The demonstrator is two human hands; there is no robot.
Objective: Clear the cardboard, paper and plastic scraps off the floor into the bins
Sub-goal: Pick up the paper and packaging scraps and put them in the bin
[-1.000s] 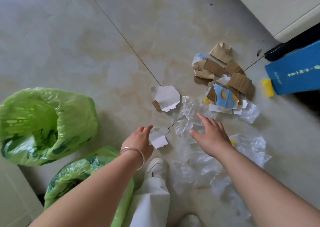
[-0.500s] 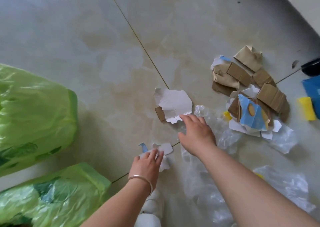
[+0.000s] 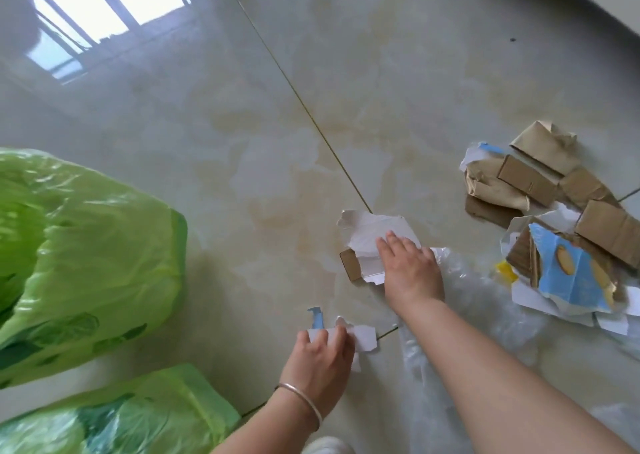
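My left hand (image 3: 323, 360) presses its fingers on a small white paper scrap (image 3: 360, 336) with a blue tab, low in the middle of the floor. My right hand (image 3: 408, 270) lies flat on a larger torn white paper and cardboard piece (image 3: 363, 235), fingers spread, not gripping it. A heap of brown cardboard pieces (image 3: 530, 180) and a blue printed wrapper (image 3: 568, 277) sits at the right. Clear plastic film (image 3: 485, 315) is spread under and beside my right forearm.
Two bins lined with green plastic bags stand at the left: a big one (image 3: 86, 256) and a second (image 3: 138, 422) at the bottom edge. Pale glossy floor tiles (image 3: 242, 124) stretch ahead. My white shoe (image 3: 329, 446) shows at the bottom.
My right hand has moved forward from the plastic film onto the large white piece. My left hand has settled on the small white scrap. The view has shifted left and closer.
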